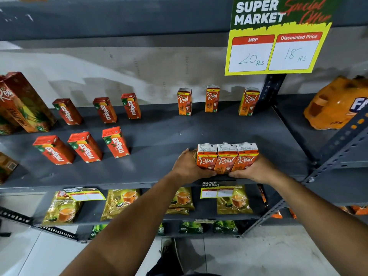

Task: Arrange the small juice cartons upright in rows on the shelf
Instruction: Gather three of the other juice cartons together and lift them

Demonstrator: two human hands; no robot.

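Left hand (188, 166) and right hand (256, 170) squeeze three Real cartons (227, 158); Maaza cartons (85, 146) well left

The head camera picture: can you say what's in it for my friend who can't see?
Two hands, left and right, press three Real cartons together, upright, at the shelf front. Three more Real cartons stand behind; six Maaza cartons stand left.

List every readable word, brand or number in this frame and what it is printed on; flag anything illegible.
"SUPER MARKET", "Special Offer", "MRP", "20 Rs", "Discounted Price", "18 Rs": hanging price sign
"Real", "10/-": three cartons held between left hand and right hand
"Real": back-row cartons
"maaza": red cartons
"Real", "PINEAPPLE": tall carton
"SUPER MARKET": shelf-edge tag
Carton-top print, tea packets: too small to read.
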